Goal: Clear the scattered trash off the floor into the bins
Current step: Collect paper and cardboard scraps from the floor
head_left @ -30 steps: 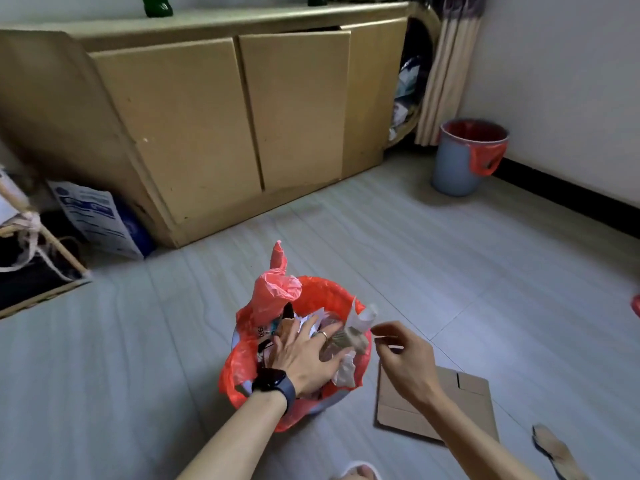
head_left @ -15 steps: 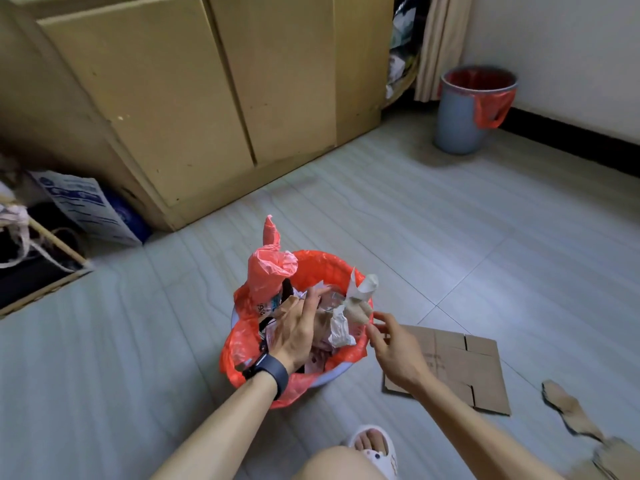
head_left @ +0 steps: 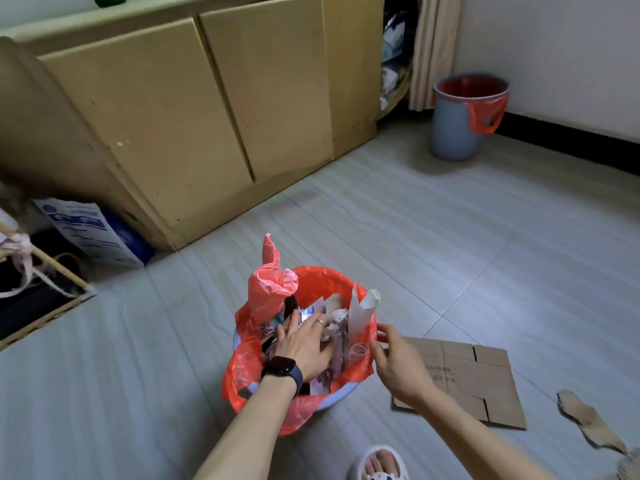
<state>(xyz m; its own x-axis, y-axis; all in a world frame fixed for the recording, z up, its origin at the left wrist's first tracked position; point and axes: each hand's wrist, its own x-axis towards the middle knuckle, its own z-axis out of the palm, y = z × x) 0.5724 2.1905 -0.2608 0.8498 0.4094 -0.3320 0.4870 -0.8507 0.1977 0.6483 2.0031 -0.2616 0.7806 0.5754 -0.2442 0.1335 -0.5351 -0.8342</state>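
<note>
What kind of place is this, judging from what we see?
Most likely a room in a home: a long wooden cabinet, a curtain hanging beside it, and a blue waste bin with a red liner standing on the tiled floor.

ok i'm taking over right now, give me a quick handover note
Left hand: flat, pressing the trash down in the near bin.
Right hand: open beside that bin's rim, holding nothing.
Done: near bin is packed to the rim.
Left: flat cardboard and a torn scrap lie on the floor to the bin's right. The far bin stands at the back right.
</note>
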